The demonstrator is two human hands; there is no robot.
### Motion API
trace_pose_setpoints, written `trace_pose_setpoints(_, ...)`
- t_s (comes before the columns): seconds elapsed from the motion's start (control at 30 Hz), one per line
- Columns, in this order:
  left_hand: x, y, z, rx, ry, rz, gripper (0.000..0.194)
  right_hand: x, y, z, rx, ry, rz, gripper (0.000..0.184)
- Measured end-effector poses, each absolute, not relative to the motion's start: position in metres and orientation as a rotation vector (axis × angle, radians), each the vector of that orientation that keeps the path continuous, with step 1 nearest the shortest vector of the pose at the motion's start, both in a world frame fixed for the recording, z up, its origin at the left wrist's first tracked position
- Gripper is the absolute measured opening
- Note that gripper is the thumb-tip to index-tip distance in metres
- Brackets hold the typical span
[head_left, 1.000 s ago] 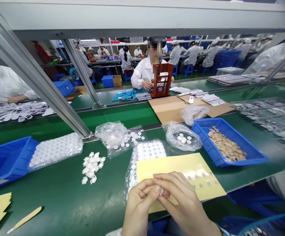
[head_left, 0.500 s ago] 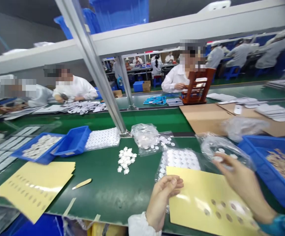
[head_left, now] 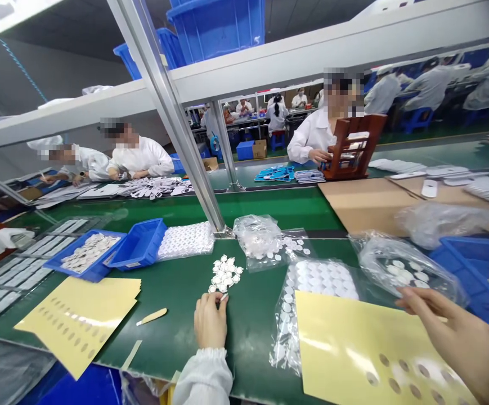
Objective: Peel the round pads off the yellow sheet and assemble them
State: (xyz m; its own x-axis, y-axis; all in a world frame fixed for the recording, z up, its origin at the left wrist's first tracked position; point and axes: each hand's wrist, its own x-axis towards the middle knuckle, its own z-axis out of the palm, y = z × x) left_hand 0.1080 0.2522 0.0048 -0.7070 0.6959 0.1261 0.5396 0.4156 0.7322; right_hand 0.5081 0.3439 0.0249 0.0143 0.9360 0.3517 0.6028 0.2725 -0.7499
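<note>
My left hand (head_left: 210,319) rests on the green belt with its fingers curled, pinching a small white disc at the near edge of a pile of white discs (head_left: 225,273). My right hand (head_left: 459,337) hovers over the top edge of a yellow backing sheet (head_left: 354,349), fingers stretched out toward a clear plastic bag (head_left: 400,270) holding a few white discs. Nothing shows in the right hand. Round stickers sit near the sheet's lower right.
A bagged sheet of white pads (head_left: 312,281) lies left of the yellow sheet. Blue bins (head_left: 138,250) and a second yellow sheet (head_left: 79,315) lie to the left, with a wooden stick (head_left: 152,316). A metal post (head_left: 176,124) rises behind. Co-workers sit across the belt.
The view swung left. My hands separated: the left moved left to the disc pile, the right moved right toward the clear bag.
</note>
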Motion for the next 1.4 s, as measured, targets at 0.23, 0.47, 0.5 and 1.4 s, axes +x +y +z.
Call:
trace_pose_setpoints(0.23,0.148,0.25,0.031,1.295,2.171,1.064,0.019,0.465,0.316,0.055,-1.556,-1.662,0.729,0.033)
trace_pose_setpoints(0.47,0.232,0.246,0.074,1.608,1.566,1.023,0.022,0.411,0.279,0.078,-0.86,-2.116,0.693,0.018)
trace_pose_setpoints(0.5,0.239,0.247,0.077,1.591,1.507,1.016,0.022,0.409,0.278,0.08,-0.835,-2.12,0.673,0.015)
trace_pose_setpoints(1.4,0.292,0.258,0.064,0.421,0.962,0.831,0.017,0.445,0.267,0.072,-1.192,-1.524,1.284,0.013)
